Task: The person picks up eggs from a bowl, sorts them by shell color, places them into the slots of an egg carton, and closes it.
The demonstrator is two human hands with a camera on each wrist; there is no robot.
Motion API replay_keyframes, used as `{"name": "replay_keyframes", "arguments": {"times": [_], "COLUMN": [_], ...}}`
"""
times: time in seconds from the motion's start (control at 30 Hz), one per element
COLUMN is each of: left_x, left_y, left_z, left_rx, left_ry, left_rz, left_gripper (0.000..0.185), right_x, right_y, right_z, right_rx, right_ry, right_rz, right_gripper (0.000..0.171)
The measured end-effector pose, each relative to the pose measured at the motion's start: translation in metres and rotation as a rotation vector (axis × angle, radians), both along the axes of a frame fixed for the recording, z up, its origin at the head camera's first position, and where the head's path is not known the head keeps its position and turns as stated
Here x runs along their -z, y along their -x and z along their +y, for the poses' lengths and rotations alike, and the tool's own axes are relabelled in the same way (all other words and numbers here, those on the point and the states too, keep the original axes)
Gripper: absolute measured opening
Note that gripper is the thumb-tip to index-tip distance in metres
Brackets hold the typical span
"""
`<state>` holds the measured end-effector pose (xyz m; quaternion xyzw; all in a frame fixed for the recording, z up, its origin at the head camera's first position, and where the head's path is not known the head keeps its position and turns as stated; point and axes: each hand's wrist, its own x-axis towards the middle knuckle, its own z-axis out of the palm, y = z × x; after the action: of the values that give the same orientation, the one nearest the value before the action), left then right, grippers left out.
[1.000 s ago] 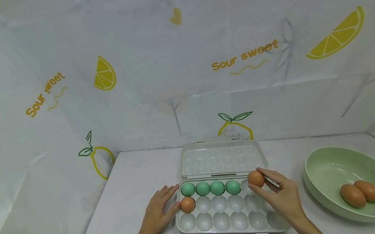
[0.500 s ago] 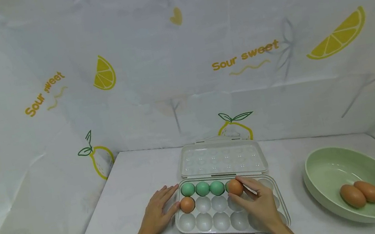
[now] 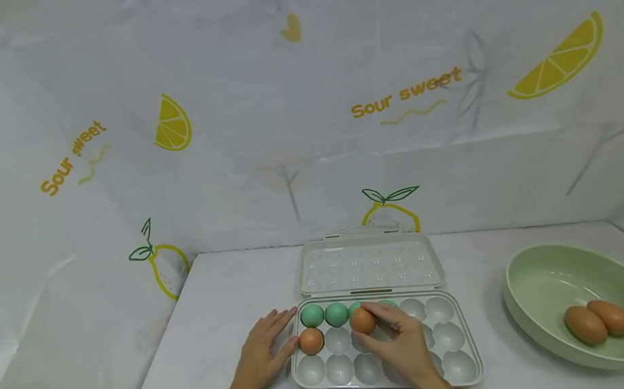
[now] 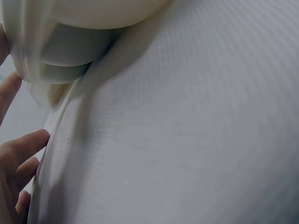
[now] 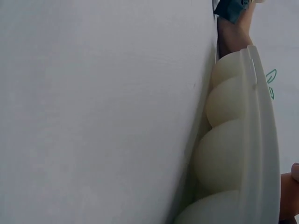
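Low in the centre of the head view, the right hand (image 3: 403, 351) pinches a brown egg (image 3: 362, 320) between thumb and fingertips, its grip grasping the egg just above the middle row of the open white plastic egg tray (image 3: 465, 372), right in front of the back row. To the left of it, a second brown egg (image 3: 311, 340) sits in the leftmost cup of the middle row, and the green eggs (image 3: 324, 315) fill the back row's left cups, one of them partly hidden behind the held egg. The left hand (image 3: 261, 358) lies flat on the white bench (image 3: 212, 335) with straight fingers, its grip released, fingertips touching the tray's left edge near the second brown egg. The tray's clear hinged lid (image 3: 369, 267) stands open behind the cups. At the lower right of the frame a pale green oval bowl (image 3: 535, 288) holds two more brown eggs (image 3: 598, 321) lying side by side, touching. Both wrist views show only bench surface and the tray's underside close up
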<state>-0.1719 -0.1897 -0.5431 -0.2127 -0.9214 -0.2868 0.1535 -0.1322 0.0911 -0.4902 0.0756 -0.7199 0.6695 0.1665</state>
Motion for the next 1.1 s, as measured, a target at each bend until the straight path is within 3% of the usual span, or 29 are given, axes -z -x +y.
{"name": "replay_keyframes", "arguments": {"times": [0.33,0.53,0.8,1.1], "left_x": [0.000,0.001,0.003,0.000], "left_y": [-0.001,0.000,0.001,0.001], "left_z": [0.001,0.001,-0.001,-0.001], "left_rx": [-0.008,-0.003,-0.001,0.005], "left_ry": [-0.003,0.001,0.005,-0.003], "left_rz": [-0.023,-0.004,-0.031,-0.030], "left_gripper": [0.053,0.052,0.054,0.055], "right_x": [0.004,0.004,0.004,0.007], "right_y": [-0.001,-0.003,0.000,0.004], "right_z": [-0.019,-0.025,-0.028,-0.029], "right_rx": [-0.058,-0.063,-0.158,-0.182], "right_ry": [0.007,-0.049,-0.133,-0.224], "right_rz": [-0.038,-0.078,-0.150,-0.100], "right_gripper": [0.051,0.049,0.046,0.047]}}
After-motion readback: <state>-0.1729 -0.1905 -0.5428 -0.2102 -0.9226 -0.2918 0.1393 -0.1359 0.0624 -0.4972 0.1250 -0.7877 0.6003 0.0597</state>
